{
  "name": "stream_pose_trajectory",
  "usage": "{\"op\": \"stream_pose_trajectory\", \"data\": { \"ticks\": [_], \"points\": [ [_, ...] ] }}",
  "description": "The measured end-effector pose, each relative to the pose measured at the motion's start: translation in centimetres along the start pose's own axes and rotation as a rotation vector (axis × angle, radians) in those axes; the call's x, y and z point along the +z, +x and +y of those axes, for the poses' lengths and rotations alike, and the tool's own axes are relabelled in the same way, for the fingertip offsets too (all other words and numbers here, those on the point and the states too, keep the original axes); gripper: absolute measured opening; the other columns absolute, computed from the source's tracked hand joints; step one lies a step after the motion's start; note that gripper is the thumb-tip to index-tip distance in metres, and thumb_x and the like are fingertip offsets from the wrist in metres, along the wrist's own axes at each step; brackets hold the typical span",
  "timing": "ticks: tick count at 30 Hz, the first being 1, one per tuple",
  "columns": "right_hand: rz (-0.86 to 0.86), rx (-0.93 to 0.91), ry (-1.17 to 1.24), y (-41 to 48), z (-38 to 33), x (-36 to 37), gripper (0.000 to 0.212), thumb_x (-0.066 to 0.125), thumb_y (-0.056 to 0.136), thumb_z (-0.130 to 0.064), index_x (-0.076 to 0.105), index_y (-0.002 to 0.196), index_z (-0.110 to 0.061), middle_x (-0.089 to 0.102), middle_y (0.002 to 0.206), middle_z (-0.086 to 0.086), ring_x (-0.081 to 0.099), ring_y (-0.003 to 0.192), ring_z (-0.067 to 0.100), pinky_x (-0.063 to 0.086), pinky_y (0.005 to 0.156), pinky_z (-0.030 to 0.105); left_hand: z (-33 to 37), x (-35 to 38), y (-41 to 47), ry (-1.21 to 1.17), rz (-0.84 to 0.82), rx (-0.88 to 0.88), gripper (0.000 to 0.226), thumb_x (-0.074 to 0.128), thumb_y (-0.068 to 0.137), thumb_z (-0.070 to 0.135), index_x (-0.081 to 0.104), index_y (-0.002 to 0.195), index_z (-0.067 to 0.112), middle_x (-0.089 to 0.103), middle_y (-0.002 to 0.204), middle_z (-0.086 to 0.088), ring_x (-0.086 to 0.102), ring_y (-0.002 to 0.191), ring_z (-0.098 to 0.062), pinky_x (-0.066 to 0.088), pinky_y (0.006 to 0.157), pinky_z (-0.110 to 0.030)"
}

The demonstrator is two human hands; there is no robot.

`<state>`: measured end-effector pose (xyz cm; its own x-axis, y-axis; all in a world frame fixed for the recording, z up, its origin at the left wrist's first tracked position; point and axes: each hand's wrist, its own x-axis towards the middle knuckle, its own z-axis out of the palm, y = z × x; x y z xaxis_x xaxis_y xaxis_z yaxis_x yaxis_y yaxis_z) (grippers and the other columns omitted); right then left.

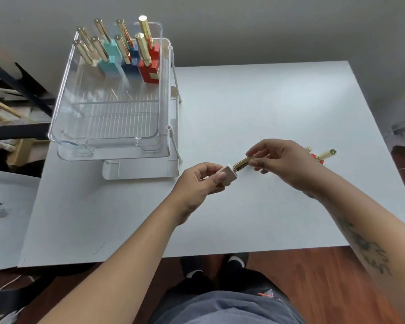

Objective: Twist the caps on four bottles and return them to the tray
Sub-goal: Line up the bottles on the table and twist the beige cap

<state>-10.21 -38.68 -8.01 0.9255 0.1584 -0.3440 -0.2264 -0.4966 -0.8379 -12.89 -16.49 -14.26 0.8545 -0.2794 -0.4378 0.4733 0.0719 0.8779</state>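
Observation:
A pale pink square bottle point(229, 174) lies tilted in my left hand point(200, 182), above the white table. My right hand point(279, 163) pinches its long gold cap point(242, 163), which sits on the bottle's neck. Behind my right hand, a red bottle with a gold cap point(325, 155) rests on the table, partly hidden. The clear plastic tray point(108, 136) stands at the back left. At its far end stand several gold-capped bottles: red point(149, 70), blue point(130, 64), teal point(110, 66) and pale ones.
The tray sits on a white rack point(140, 170) with thin posts point(175, 73). A white table point(243, 218) ends near my legs, with wood floor beyond. A white printed box point(2, 218) lies at the left, clutter behind it.

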Motion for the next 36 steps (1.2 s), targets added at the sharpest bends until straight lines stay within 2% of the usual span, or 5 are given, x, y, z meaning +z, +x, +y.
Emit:
{"op": "stream_pose_trajectory", "data": {
  "ticks": [11,18,26,31,36],
  "points": [
    [0.022,-0.027,-0.078,0.0,-2.4,0.4,0.009,0.068,0.09,-0.023,0.073,0.082,-0.02,0.069,0.063,-0.014,0.057,0.056,-0.004,0.046,0.054,0.01,2.3,-1.4,-0.4,0.021,-0.041,0.025,0.018,0.068,0.092,0.018,0.07,0.107,0.008,0.073,0.106,-0.017,0.07,0.103,-0.031,0.055,0.096,-0.038],
    [0.009,-0.001,-0.004,-0.8,-2.7,0.5,0.031,0.078,0.081,-0.023,0.07,0.106,-0.039,0.073,0.092,-0.016,0.065,0.07,0.003,0.054,0.071,0.017,2.8,-1.6,-0.6,-0.003,-0.063,0.028,0.017,0.066,0.093,0.016,0.07,0.108,0.007,0.072,0.11,-0.02,0.068,0.105,-0.032,0.056,0.092,-0.033],
    [0.039,-0.028,-0.052,-0.7,-3.0,0.6,0.015,0.071,0.087,-0.02,0.075,0.091,-0.033,0.074,0.083,-0.008,0.067,0.09,0.024,0.056,0.086,0.038,3.6,-1.7,-0.4,0.029,-0.074,0.044,0.02,0.066,0.093,0.014,0.068,0.11,0.004,0.069,0.115,-0.023,0.069,0.103,-0.03,0.055,0.097,-0.037],
    [0.023,-0.019,-0.119,-0.6,-3.6,0.7,0.014,0.063,0.091,-0.038,0.073,0.086,-0.03,0.075,0.079,-0.012,0.068,0.074,0.003,0.053,0.072,0.029,3.8,-1.7,-0.2,0.038,-0.085,0.035,0.02,0.068,0.092,0.015,0.069,0.11,0.006,0.068,0.116,-0.021,0.071,0.101,-0.026,0.054,0.098,-0.038],
    [0.039,-0.022,-0.053,-0.5,-4.1,0.1,0.018,0.072,0.086,-0.028,0.071,0.103,-0.036,0.073,0.086,-0.013,0.065,0.074,0.002,0.053,0.082,0.03,4.2,-1.6,0.1,0.012,-0.081,0.034,0.021,0.067,0.092,0.015,0.068,0.11,0.004,0.069,0.117,-0.022,0.069,0.105,-0.03,0.053,0.099,-0.039]
  ]
}}
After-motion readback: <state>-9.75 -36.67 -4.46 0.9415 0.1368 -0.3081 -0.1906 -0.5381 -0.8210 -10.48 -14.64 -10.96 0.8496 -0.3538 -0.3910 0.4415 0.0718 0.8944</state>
